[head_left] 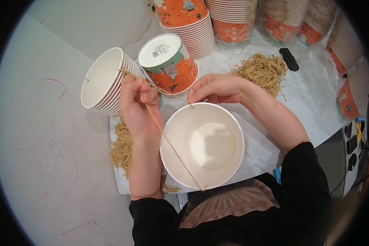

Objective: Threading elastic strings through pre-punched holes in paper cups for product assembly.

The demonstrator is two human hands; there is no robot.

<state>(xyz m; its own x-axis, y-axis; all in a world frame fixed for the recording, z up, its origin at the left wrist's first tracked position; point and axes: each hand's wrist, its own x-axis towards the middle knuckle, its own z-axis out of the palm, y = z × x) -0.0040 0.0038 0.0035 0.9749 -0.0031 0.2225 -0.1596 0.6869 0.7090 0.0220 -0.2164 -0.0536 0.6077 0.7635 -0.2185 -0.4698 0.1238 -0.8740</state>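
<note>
Black sleeves of the shirt come closest to the camera, and bare forearms reach from them over the counter. Between the arms, in front of the chest, stands a white-lined tub, mouth up, its pale floor in view.

A tan cord is fixed at the rim on the body side, where a small knot shows. From there it slants across the mouth to the left hand, whose curled fingers grip it above the tub's left side, and then runs on to the right hand. That hand's fingers pinch together at the far rim, seemingly on the cord, where a short bit of it shows just inside the wall. Fingertips cover the spot — I cannot tell whether a knot is formed there.

So one side looks done; the far side, I judge, remains to be secured. Beyond the left hand, a tilted nested stack has cord at its rim, so those parts look further along. Just beside it stands an upside-down orange tub. Plenty of material remains: a cord heap beyond the right wrist, another pile beside the left forearm, and plastic-wrapped stacks at the back.
</note>
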